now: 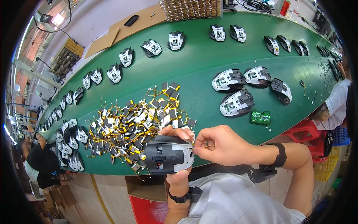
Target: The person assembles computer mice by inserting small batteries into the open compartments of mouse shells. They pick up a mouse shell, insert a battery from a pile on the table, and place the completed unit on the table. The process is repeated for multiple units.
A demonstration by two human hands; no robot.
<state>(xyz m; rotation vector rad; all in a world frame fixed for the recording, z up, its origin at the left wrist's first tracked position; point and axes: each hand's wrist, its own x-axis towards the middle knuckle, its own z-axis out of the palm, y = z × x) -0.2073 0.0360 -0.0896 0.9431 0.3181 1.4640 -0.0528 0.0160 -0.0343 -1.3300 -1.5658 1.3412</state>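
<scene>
A half-assembled black and white computer mouse [166, 156] lies across my left hand [180, 177], held just above the table's near edge. The fingers wrap its far side and the thumb presses its near side. At the mouse's right end, my right hand [225, 147] is closed in a pinch. A short thin wire [210, 146] shows at those fingertips; its other end is hidden. Just beyond the mouse spreads a heap of small black and silver battery packs [128, 127] with yellow tape and thin leads.
Several part-built mice [236, 103] sit right of the heap beside a crumpled green packet [260, 117]. More mice [152, 48] line the far strip of the green table [201, 56]. Co-workers sit at both ends; a red stool [304, 131] stands at right.
</scene>
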